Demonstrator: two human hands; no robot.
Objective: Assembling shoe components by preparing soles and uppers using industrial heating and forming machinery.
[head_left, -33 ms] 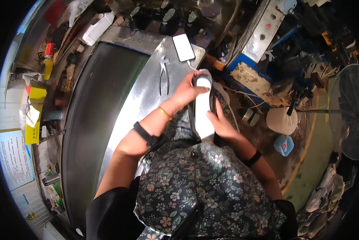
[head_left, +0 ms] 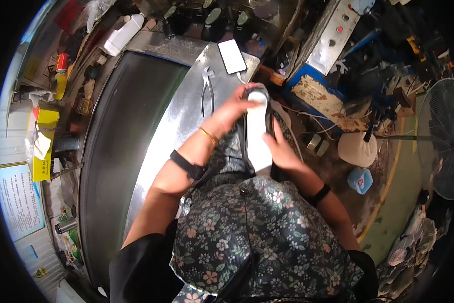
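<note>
In front of my apron lies a shoe (head_left: 258, 132), its white, sole-shaped face turned up and its dark upper wrapping round the edge. My left hand (head_left: 235, 107) closes on the far rounded end, its thumb side over the white face; its fingers are slightly blurred. Along the right side, my right hand (head_left: 281, 146) grips the shoe, with the thumb on the white face and the other fingers partly hidden. Farther off, pincers (head_left: 207, 92) with dark handles rest on the metal plate (head_left: 179, 108), beside a phone (head_left: 232, 56) with a bright white screen and a white cable.
A dark conveyor belt (head_left: 121, 141) runs along the left. Several black shoes (head_left: 213, 24) stand at the back. To the right are a machine with a button panel (head_left: 333, 38), a round-topped stool (head_left: 357, 150), a light-blue container (head_left: 360, 181) and a caged fan (head_left: 441, 139).
My left hand and wrist have shifted slightly along the shoe's far end, the thumb moving farther up the white face. The right hand keeps its hold, moving only slightly.
</note>
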